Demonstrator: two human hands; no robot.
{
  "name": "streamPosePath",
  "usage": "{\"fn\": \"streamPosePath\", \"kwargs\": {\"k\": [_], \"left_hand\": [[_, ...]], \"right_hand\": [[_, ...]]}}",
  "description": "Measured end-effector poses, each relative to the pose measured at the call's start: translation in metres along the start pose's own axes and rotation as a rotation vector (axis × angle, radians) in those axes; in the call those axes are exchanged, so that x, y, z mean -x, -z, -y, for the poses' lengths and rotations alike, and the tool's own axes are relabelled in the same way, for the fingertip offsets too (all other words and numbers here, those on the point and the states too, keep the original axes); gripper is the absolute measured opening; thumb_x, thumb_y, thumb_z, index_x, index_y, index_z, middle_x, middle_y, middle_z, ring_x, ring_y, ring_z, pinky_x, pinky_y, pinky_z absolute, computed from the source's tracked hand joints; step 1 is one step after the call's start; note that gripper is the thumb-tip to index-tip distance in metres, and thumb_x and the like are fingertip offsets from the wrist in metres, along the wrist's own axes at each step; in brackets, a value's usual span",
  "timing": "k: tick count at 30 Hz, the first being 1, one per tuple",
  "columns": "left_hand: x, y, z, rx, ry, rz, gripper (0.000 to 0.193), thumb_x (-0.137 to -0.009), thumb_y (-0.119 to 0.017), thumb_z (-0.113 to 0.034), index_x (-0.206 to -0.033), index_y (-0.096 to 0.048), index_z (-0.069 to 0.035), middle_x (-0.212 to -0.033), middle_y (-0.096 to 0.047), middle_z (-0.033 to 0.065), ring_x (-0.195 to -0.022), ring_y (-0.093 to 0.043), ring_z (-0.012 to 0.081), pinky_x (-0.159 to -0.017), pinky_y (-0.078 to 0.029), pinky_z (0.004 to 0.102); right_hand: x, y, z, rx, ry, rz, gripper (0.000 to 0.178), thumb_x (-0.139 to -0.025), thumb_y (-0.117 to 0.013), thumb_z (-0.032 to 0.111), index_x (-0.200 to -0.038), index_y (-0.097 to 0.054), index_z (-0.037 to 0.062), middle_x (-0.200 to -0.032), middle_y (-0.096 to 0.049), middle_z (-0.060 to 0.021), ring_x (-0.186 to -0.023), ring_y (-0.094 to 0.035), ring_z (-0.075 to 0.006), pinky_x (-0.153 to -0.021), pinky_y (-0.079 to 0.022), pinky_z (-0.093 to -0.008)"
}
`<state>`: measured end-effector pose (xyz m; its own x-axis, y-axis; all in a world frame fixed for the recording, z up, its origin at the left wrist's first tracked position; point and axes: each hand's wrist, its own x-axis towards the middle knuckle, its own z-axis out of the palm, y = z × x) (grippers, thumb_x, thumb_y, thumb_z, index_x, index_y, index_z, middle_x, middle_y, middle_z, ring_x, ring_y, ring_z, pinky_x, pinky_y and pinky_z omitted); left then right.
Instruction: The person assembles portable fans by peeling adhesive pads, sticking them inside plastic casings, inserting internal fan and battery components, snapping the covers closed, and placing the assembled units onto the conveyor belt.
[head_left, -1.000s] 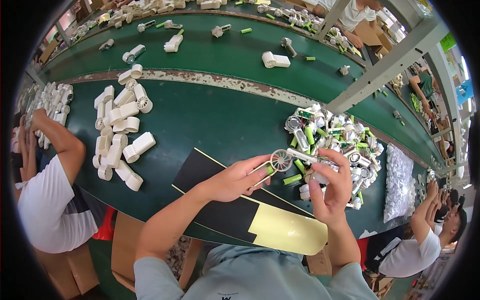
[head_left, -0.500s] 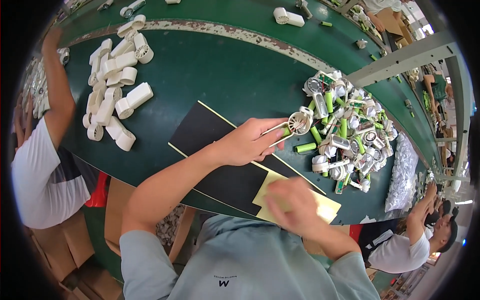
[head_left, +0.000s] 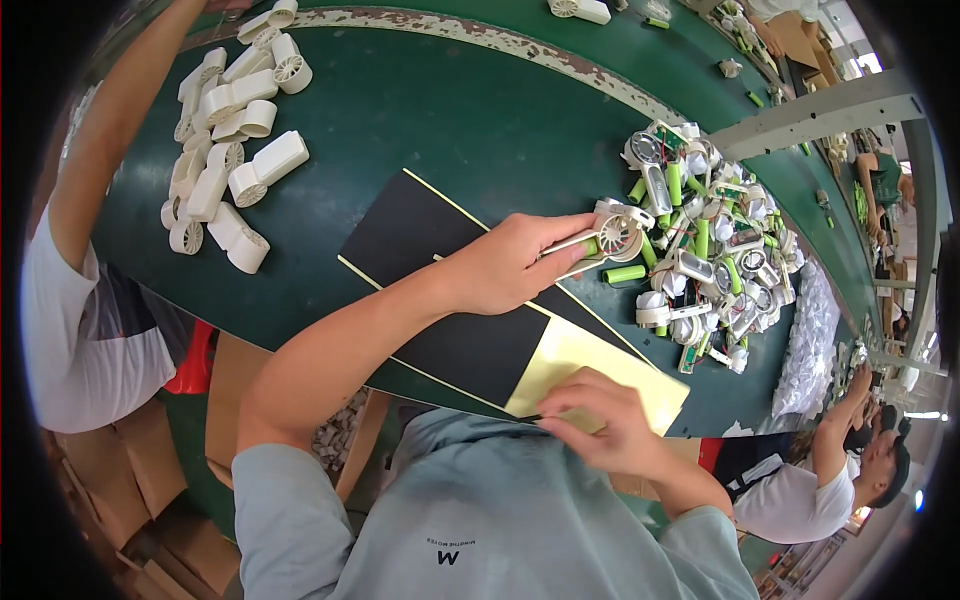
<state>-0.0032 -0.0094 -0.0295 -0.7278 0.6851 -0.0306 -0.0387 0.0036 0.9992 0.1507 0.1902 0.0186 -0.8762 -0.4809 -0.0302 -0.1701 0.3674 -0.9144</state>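
My left hand (head_left: 505, 262) grips a white handheld fan housing (head_left: 614, 236) by its handle; the round, spoked end points right, and a green cell shows inside the handle. Below it lie black sheets (head_left: 470, 352) with yellow edges. One has a bare, pale yellow backing (head_left: 570, 355) at its right part. Over the lower edge of this backing, my right hand (head_left: 610, 420) is closed in a pinch on a small black strip (head_left: 528, 418), seen nearly edge-on. Right of the housing is a heap of open fan assemblies (head_left: 715, 250) with green cells, circuit boards and wires.
White closed fan housings (head_left: 235, 95) lie in a cluster at the left of the green table (head_left: 400, 110). A clear bag of white parts (head_left: 805, 340) rests at the right edge. A worker's arm (head_left: 120, 130) reaches across at far left. A metal post (head_left: 820, 115) stands at right.
My right hand has moved slightly down and now pinches a black strip. More of the yellow backing shows. My left hand has shifted a little up and right with the fan housing.
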Motion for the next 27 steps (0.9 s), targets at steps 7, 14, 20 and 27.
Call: {"fn": "streamPosePath", "kwargs": {"k": [7,14,20,27], "left_hand": [[0.002,0.001,-0.002,0.059,0.100,-0.013,0.046,-0.109,-0.051,-0.015,-0.154,-0.051,-0.003,-0.085,-0.067,0.0055,-0.069,-0.050,0.0075,-0.063,-0.046,0.0273],[-0.001,0.002,-0.008,0.235,0.146,0.032,0.049,-0.109,-0.051,-0.013,-0.157,-0.047,-0.004,-0.090,-0.066,-0.0008,-0.066,-0.047,0.0039,-0.058,-0.042,0.0242],[-0.003,-0.002,-0.003,0.231,0.141,0.024,0.049,-0.110,-0.051,-0.013,-0.158,-0.046,-0.004,-0.091,-0.066,-0.0018,-0.066,-0.045,0.0033,-0.058,-0.042,0.0237],[0.001,-0.001,-0.008,0.248,0.171,0.051,0.050,-0.110,-0.051,-0.014,-0.159,-0.045,-0.004,-0.092,-0.066,-0.0020,-0.066,-0.045,0.0032,-0.057,-0.042,0.0237]], "right_hand": [[-0.012,-0.009,-0.016,0.467,0.061,-0.243,0.023,-0.086,-0.080,0.000,-0.107,-0.072,0.0011,-0.113,-0.069,-0.0123,-0.089,-0.069,-0.0276,-0.076,-0.059,-0.0372],[-0.007,0.003,-0.010,0.528,0.144,-0.103,0.039,-0.079,-0.086,0.003,-0.114,-0.070,0.0015,-0.120,-0.070,-0.0132,-0.101,-0.069,-0.0316,-0.086,-0.058,-0.0410],[-0.011,0.015,-0.011,0.565,0.169,-0.037,0.039,-0.080,-0.086,0.005,-0.115,-0.071,0.0021,-0.118,-0.070,-0.0129,-0.100,-0.069,-0.0305,-0.082,-0.059,-0.0395],[-0.014,0.014,-0.015,0.625,0.278,0.013,0.037,-0.083,-0.080,0.007,-0.119,-0.071,0.0024,-0.115,-0.067,-0.0109,-0.099,-0.068,-0.0278,-0.082,-0.059,-0.0365]]}}
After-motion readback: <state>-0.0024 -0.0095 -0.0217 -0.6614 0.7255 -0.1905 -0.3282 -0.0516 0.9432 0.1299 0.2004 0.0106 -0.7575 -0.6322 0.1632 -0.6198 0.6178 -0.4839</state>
